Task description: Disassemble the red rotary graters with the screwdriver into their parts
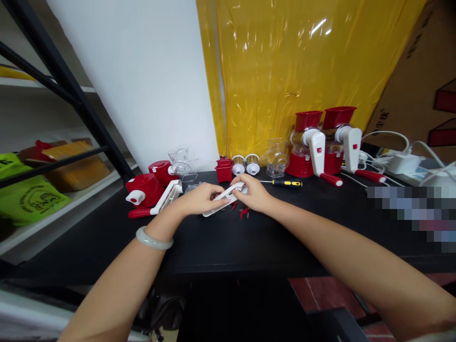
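Near the middle of the black table, both hands grip a hollow white plastic crank arm [225, 194], held tilted. My left hand [200, 198] pinches its left end, while my right hand [253, 192] has thumb and fingers closed round the upper right end. Fingers cover part of the piece. Small red plastic parts [244, 213] and what look like tiny screws lie on the table just below it. A yellow-and-black screwdriver [288, 183] rests behind my right hand, its shaft pointing left. Left of my left hand lies another white crank arm with a red handle [140, 213].
Red grater bases [145, 189] and clear housings [275, 159] stand along the back. Red hoppers [223, 169] and two grater drums [245, 165] sit centrally. Two assembled rotary graters [309, 142] stand right, beside white cables and a power adapter [404, 161]. A shelf rack [71, 95] is left.
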Available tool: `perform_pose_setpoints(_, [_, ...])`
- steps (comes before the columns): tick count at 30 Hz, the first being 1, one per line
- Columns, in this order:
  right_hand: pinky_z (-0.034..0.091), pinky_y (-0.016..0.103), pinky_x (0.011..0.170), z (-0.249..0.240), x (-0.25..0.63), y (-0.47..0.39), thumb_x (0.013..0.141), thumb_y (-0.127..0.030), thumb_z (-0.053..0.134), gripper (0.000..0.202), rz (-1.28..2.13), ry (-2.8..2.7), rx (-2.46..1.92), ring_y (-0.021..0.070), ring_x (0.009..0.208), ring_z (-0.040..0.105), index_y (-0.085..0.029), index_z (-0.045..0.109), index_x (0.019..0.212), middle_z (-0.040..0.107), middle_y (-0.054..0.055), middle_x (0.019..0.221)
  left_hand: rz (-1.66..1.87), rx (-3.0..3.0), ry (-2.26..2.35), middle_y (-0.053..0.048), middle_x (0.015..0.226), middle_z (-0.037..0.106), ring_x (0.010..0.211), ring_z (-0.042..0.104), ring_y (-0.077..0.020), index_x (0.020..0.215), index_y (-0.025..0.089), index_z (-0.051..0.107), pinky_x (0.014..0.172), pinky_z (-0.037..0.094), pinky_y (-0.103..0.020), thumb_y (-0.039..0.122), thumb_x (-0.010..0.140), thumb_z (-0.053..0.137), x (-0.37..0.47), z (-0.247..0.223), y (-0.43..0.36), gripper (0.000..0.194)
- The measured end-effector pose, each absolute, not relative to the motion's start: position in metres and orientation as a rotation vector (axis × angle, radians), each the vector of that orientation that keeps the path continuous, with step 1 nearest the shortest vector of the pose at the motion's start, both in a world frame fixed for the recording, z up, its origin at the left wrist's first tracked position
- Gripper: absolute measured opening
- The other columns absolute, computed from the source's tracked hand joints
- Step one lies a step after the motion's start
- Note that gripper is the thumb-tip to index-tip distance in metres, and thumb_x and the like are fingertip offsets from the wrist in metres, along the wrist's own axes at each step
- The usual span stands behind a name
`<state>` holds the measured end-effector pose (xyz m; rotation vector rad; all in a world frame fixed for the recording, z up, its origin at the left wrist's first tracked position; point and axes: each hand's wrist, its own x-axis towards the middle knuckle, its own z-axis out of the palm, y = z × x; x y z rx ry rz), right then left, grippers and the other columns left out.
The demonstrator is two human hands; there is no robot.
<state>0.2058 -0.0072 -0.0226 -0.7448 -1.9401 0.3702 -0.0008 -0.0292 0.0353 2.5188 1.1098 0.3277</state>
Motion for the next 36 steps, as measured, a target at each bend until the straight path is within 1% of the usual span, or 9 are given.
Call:
perform_pose_setpoints(4, [0.050, 0.040, 0.087, -0.029, 0.204, -0.001, 0.081, -0.028, 0.062, 0.035, 0.367, -1.871, -0.784, 0.0216, 0.099, 0.060, -0.019, 0.054, 0.114, 0.059, 0.011, 0.112, 0.364, 2.587, 1.257, -0.003, 0.073, 0.067, 0.062, 0.056, -0.0151, 0.089, 0.015, 0.068, 0.057, 0.037, -0.024, 0.050, 0.087, 0.050, -0.010, 0.051, -0.032, 0.040])
perform_pose_setpoints(6, [0.051, 0.041, 0.086, -0.033, 0.203, 0.001, 0.082, -0.028, 0.061, 0.044, 0.399, -1.856, -0.812, 0.0219, 0.101, 0.059, -0.019, 0.049, 0.123, 0.056, 0.013, 0.117, 0.408, 2.597, 1.516, -0.005, 0.076, 0.069, 0.063, 0.059, -0.0179, 0.089, 0.015, 0.068, 0.057, 0.038, -0.026, 0.051, 0.085, 0.050, -0.022, 0.061, -0.030, 0.040])
perform_pose_setpoints(9, [0.052, 0.042, 0.088, -0.035, 0.201, 0.000, 0.084, -0.024, 0.058, 0.047, 0.429, -1.912, -0.806, 0.0216, 0.104, 0.059, -0.018, 0.045, 0.129, 0.057, 0.013, 0.116, 0.462, 2.524, 2.083, -0.010, 0.074, 0.069, 0.065, 0.061, -0.0236, 0.087, 0.015, 0.069, 0.055, 0.037, -0.029, 0.054, 0.084, 0.046, -0.051, 0.074, -0.022, 0.045])
perform_pose_setpoints(11, [0.050, 0.042, 0.091, -0.034, 0.201, -0.003, 0.085, -0.021, 0.056, 0.041, 0.400, -1.999, -0.772, 0.0215, 0.105, 0.059, -0.018, 0.049, 0.126, 0.059, 0.013, 0.115, 0.384, 2.467, 2.293, -0.014, 0.078, 0.071, 0.072, 0.064, -0.0285, 0.085, 0.015, 0.070, 0.058, 0.039, -0.031, 0.057, 0.083, 0.044, -0.070, 0.078, -0.015, 0.049])
perform_pose_setpoints(14, [0.048, 0.040, 0.093, -0.032, 0.202, -0.009, 0.087, -0.018, 0.054, 0.023, 0.275, -2.193, -0.710, 0.0211, 0.102, 0.060, -0.017, 0.062, 0.108, 0.064, 0.010, 0.106, 0.185, 2.322, 2.457, -0.017, 0.082, 0.072, 0.077, 0.066, -0.0326, 0.082, 0.015, 0.070, 0.062, 0.043, -0.034, 0.063, 0.082, 0.041, -0.094, 0.078, -0.006, 0.057])
perform_pose_setpoints(16, [0.048, 0.038, 0.092, -0.030, 0.202, -0.012, 0.088, -0.019, 0.054, 0.016, 0.214, -2.300, -0.679, 0.0204, 0.098, 0.060, -0.017, 0.066, 0.099, 0.065, 0.009, 0.100, 0.100, 2.245, 2.528, -0.020, 0.089, 0.072, 0.082, 0.066, -0.0349, 0.085, 0.014, 0.070, 0.066, 0.045, -0.036, 0.064, 0.082, 0.039, -0.104, 0.077, -0.003, 0.059])
perform_pose_setpoints(20, [0.048, 0.035, 0.089, -0.029, 0.202, -0.016, 0.089, -0.020, 0.055, 0.015, 0.198, -2.375, -0.664, 0.0197, 0.096, 0.060, -0.018, 0.067, 0.096, 0.065, 0.008, 0.097, 0.029, 2.087, 2.642, -0.023, 0.103, 0.071, 0.093, 0.066, -0.0392, 0.095, 0.013, 0.070, 0.072, 0.048, -0.040, 0.062, 0.081, 0.045, -0.110, 0.075, -0.001, 0.057])
perform_pose_setpoints(26, [0.048, 0.035, 0.086, -0.028, 0.201, -0.017, 0.088, -0.019, 0.055, 0.014, 0.214, -2.386, -0.669, 0.0196, 0.093, 0.060, -0.018, 0.068, 0.095, 0.066, 0.008, 0.093, 0.027, 1.924, 2.699, -0.025, 0.111, 0.069, 0.098, 0.065, -0.0395, 0.103, 0.011, 0.068, 0.075, 0.050, -0.041, 0.054, 0.075, 0.056, -0.108, 0.069, 0.002, 0.053])
perform_pose_setpoints(36, [0.049, 0.034, 0.084, -0.025, 0.201, -0.019, 0.087, -0.017, 0.056, 0.013, 0.211, -2.395, -0.659, 0.0196, 0.091, 0.061, -0.017, 0.068, 0.091, 0.067, 0.008, 0.090, -0.090, 1.912, 2.643, -0.024, 0.110, 0.070, 0.096, 0.066, -0.0363, 0.099, 0.010, 0.072, 0.074, 0.050, -0.037, 0.048, 0.073, 0.059, -0.104, 0.062, 0.009, 0.047])
